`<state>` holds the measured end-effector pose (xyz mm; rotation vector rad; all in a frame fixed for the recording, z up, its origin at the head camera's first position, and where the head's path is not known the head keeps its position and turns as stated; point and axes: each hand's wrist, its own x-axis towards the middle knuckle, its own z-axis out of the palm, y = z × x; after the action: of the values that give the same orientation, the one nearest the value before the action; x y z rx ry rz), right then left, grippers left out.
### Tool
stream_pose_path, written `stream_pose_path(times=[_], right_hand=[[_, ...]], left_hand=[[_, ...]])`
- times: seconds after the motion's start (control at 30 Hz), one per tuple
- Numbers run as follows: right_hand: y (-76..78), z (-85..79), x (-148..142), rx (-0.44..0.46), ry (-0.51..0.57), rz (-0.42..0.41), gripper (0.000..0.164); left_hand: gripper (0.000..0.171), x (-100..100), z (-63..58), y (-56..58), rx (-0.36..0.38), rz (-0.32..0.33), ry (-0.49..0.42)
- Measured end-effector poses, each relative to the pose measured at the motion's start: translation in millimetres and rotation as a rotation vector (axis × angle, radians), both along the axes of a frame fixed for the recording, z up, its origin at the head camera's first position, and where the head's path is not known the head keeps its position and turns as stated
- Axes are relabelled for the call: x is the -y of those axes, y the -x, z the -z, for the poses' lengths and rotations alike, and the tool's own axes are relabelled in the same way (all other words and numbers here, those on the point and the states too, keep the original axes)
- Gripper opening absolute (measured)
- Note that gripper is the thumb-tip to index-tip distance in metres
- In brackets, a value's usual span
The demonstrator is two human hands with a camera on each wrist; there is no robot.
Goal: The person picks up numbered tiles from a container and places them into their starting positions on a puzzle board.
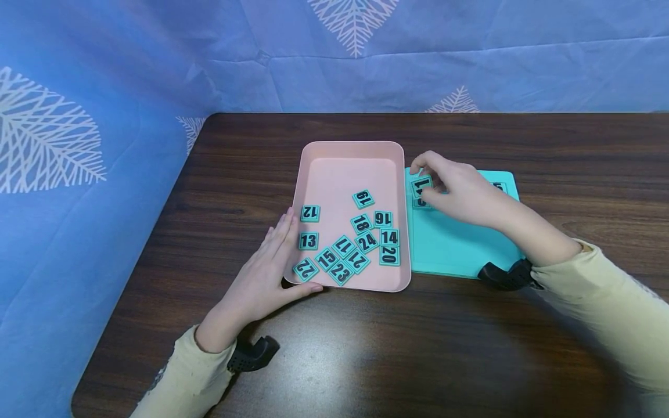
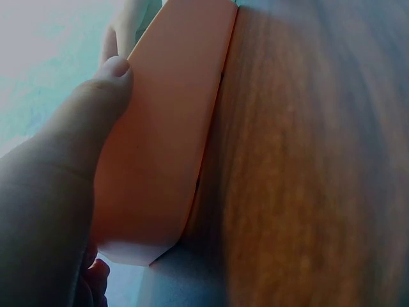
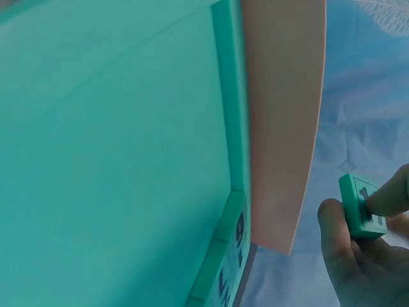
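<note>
My right hand [image 1: 462,191] pinches a teal number tile [image 3: 363,208] between thumb and fingers, over the far left corner of a teal board [image 1: 455,249]. In the head view, the held tile overlaps another tile [image 1: 422,204] set by the board's left edge. My left hand [image 1: 261,270] lies at the near left corner of a pink tray [image 1: 350,150]. Its fingers stretch straight along the tray's left side, while the thumb [image 2: 118,70] touches the near rim. Several loose number tiles lie in the tray, among them a 13 tile [image 1: 308,241] and a 19 tile [image 1: 363,198].
Tray and board stand side by side on a dark wooden table [image 1: 366,360]. More tiles [image 3: 236,236] sit along the board's far edge, partly hidden by the right hand in the head view. A blue patterned cloth [image 1: 444,64] hangs behind the table and along its left.
</note>
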<state>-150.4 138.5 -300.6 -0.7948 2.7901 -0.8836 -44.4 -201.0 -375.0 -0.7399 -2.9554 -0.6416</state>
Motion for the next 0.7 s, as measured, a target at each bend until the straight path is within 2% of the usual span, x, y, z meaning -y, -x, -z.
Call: stream_pose_path(times=[0.13,0.4,0.7], right_hand=[[-1.3,2.5,-5.8,-0.011,-0.005,-0.011,0.043],[-1.8,6.3,-14.5,0.028,-0.053,0.030,0.022],[-0.4,13.4,-21.0,0.056,-0.089,0.028,0.017]], left_hand=[[0.113,0.2,0.3,0.1,0.002,-0.001,0.003],[0.112,0.5,0.5,0.7,0.001,0.001,0.000],[0.112,0.6,0.1,0.1,0.001,0.004,0.000]])
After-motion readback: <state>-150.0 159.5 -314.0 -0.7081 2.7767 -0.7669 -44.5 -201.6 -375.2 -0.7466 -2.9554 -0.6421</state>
